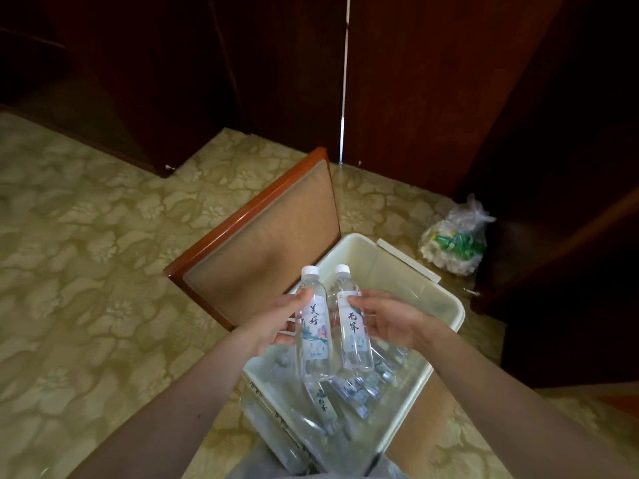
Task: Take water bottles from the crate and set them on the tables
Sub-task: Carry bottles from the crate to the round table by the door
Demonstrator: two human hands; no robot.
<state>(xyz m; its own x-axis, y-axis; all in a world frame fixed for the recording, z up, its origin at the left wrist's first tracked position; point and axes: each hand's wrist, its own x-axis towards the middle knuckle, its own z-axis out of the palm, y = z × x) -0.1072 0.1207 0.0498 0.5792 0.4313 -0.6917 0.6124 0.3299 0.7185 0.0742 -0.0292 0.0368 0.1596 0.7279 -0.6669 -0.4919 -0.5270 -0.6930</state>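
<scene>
A cream plastic crate (446,299) sits on a chair seat below me, with several clear water bottles (332,399) lying in its bottom. My left hand (276,323) grips one white-capped bottle (313,326) upright above the crate. My right hand (390,319) grips a second white-capped bottle (351,330) right beside the first. Both bottles carry white labels with dark script and stand side by side, nearly touching.
A wooden chair back with tan padding (262,229) rises behind the crate. A tied plastic bag holding green items (456,243) lies on the patterned carpet at right. Dark wooden doors (415,81) close off the far side. Open carpet (86,254) stretches left.
</scene>
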